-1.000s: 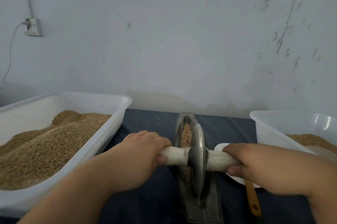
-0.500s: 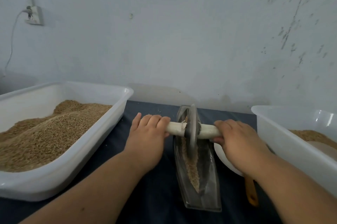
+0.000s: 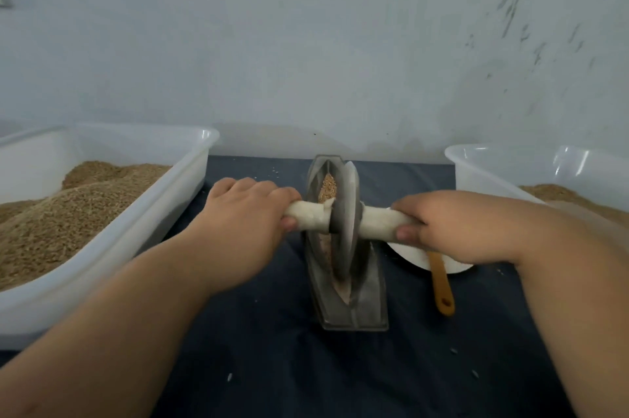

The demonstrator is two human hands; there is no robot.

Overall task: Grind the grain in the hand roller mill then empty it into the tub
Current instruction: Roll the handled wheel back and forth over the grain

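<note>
Tan grain [image 3: 328,186] lies whole in the mill [image 3: 367,301] just beyond your hands, so you are mid-grind and the emptying is not begun; the tub [image 3: 483,153] meant is probably the one right of your right hand [image 3: 452,223]. Both it and your left hand [image 3: 245,223] curl tight round the white handle [image 3: 377,221], with the wheel [image 3: 349,213] between them.

the left hand [image 3: 243,223] and right hand [image 3: 452,223] grip the white handles [image 3: 377,223] either side of the metal wheel [image 3: 347,223], standing in the grain-filled trough [image 3: 354,301] on the table [image 3: 289,366], between two white tubs [image 3: 190,158].
</note>
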